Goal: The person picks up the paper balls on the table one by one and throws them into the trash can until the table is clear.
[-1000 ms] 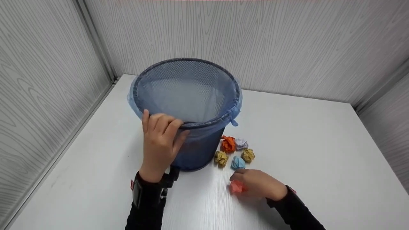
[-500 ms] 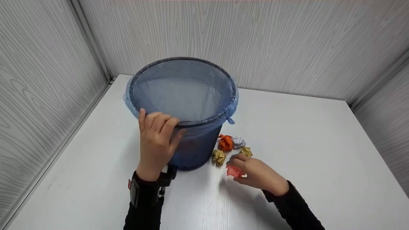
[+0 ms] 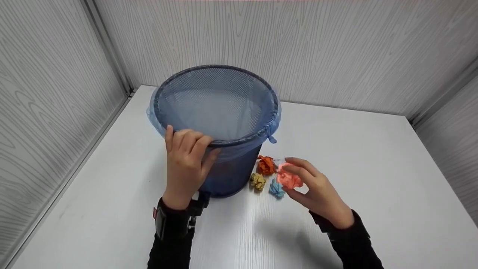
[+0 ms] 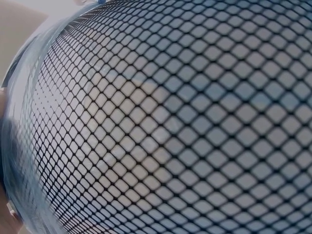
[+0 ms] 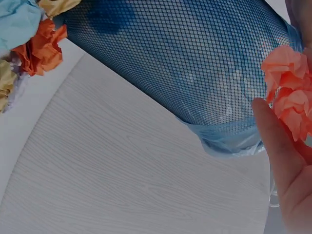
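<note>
The round dark mesh wastebasket lined with thin blue plastic (image 3: pixel 233 173) stands upright on the white wood-grained table (image 3: pixel 373 168); the left hand (image 3: pixel 185 164) grips its near rim, fingers hooked over the top, thumb outside; the right hand (image 3: pixel 317 188) pinches a crumpled pink paper ball (image 3: pixel 289 178) between fingers and thumb, held above the table right of the basket; near the basket's foot, on its right, lie crumpled orange (image 3: pixel 266 165), mustard-yellow (image 3: pixel 257 182) and light-blue (image 3: pixel 276 188) paper balls; a whitish one (image 5: pixel 18 90) is partly hidden.
</note>
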A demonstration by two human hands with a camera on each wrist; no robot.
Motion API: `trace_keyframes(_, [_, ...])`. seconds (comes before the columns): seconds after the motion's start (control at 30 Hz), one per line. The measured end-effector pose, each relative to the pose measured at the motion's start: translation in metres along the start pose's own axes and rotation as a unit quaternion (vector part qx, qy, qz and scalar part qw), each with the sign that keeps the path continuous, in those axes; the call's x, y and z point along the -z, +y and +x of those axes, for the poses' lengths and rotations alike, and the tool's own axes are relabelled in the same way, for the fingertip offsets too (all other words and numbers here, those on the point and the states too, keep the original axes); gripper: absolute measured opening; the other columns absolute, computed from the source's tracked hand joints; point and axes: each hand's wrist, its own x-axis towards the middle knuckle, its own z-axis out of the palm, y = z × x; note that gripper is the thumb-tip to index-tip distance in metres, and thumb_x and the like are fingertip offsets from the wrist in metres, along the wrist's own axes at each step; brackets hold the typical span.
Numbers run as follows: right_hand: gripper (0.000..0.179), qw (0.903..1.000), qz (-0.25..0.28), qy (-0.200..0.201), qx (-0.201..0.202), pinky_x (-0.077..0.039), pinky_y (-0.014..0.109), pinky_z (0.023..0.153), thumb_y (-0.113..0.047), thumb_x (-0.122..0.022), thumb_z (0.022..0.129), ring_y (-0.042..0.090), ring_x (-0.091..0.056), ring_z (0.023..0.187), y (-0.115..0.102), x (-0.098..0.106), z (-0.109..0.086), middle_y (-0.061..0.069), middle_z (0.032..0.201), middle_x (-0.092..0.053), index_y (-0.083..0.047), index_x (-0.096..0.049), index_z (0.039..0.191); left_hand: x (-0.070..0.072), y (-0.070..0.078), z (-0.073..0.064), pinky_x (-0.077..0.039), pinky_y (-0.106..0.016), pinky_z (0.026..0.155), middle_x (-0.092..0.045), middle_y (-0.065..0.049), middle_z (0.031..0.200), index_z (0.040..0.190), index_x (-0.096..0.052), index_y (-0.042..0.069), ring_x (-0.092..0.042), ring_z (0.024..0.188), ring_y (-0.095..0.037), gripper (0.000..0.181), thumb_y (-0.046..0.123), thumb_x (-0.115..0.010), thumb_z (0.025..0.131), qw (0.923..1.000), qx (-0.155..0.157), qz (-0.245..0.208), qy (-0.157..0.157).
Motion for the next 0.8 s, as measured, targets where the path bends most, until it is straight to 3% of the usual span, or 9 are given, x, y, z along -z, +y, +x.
trace_keyframes(0.17, [0.034,0.9937,-0.002,0.111,0.016,-0.04,0.019,0.083,-0.021,-0.061,0.083,0.025,-0.052,0.096,-0.007,0.01,0.013,0.02,0.112,-0.051,0.004,-0.055,0.104,-0.001,0.0,0.001,-0.017,-0.053,0.096,-0.051,-0.01,0.082,0.086,-0.055,0.004,-0.046,0.085,-0.03,0.029,0.033,-0.052,0.089,1.0,-0.002,-0.002,0.004])
trace_keyframes(0.3, [0.033,0.9781,-0.003,0.205,0.034,-0.041,0.019,0.08,-0.019,-0.065,0.081,0.023,-0.053,0.093,-0.013,0.011,0.028,0.02,0.11,-0.051,0.005,-0.055,0.101,0.0,0.0,0.001,-0.017,-0.054,0.095,-0.051,-0.01,0.082,0.087,-0.056,0.004,-0.046,0.086,-0.03,0.028,0.032,-0.052,0.089,1.0,-0.003,0.0,0.003])
trace_keyframes(0.4, [0.034,0.9672,0.001,0.251,0.041,-0.042,0.02,0.077,-0.018,-0.066,0.08,0.023,-0.053,0.091,-0.015,0.011,0.044,0.021,0.109,-0.052,0.006,-0.053,0.1,0.0,0.0,0.0,-0.018,-0.055,0.095,-0.051,-0.01,0.083,0.087,-0.056,0.004,-0.046,0.086,-0.03,0.027,0.031,-0.052,0.089,1.0,-0.002,0.002,-0.003])
trace_keyframes(0.57, [0.033,0.9642,0.024,0.26,0.045,-0.045,0.023,0.075,-0.014,-0.066,0.078,0.024,-0.054,0.089,-0.016,0.011,0.076,0.022,0.108,-0.051,0.006,-0.052,0.101,0.0,-0.001,0.0,-0.018,-0.055,0.095,-0.051,-0.01,0.083,0.087,-0.055,0.004,-0.046,0.086,-0.031,0.026,0.03,-0.052,0.089,1.0,-0.002,0.006,-0.004])
trace_keyframes(0.8, [0.043,0.9717,0.035,0.229,0.045,-0.046,0.022,0.072,0.005,-0.069,0.069,0.024,-0.054,0.09,-0.011,0.003,0.104,0.021,0.111,-0.049,0.003,-0.05,0.107,0.0,0.0,0.0,-0.018,-0.054,0.095,-0.05,-0.01,0.083,0.087,-0.055,0.004,-0.046,0.085,-0.03,0.028,0.032,-0.052,0.089,1.0,-0.003,0.004,-0.001])
